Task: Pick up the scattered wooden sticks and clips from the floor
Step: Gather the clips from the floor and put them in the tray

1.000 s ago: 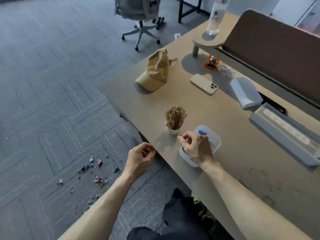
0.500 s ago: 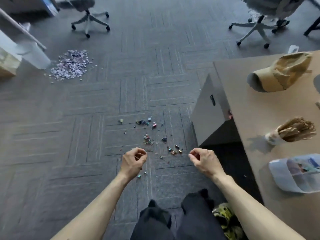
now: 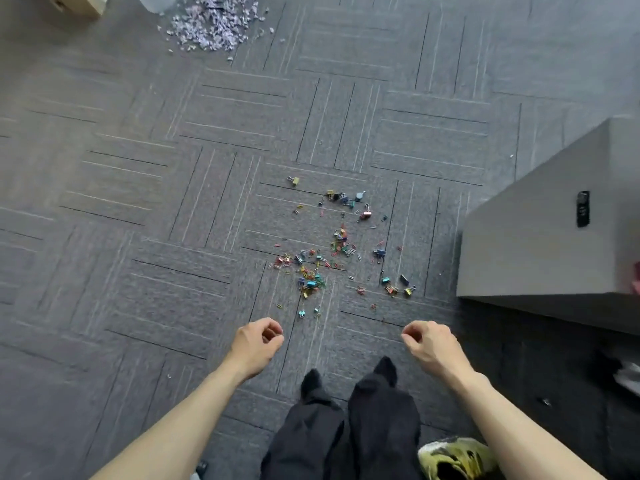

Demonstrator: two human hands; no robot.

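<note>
My left hand and right hand hang over the floor in the lower middle of the frame. Both have their fingers loosely curled, with nothing in them that I can see. The clips lie scattered on the floor at the centre, above my hands and apart from them: coloured binder clips mixed with small paper clips. A grey cabinet stands at the right edge. A heap of pale shreds sits upper left. My trousers and one shoe show at the bottom.

clips on floor, cabinet right, hands nearer
</note>
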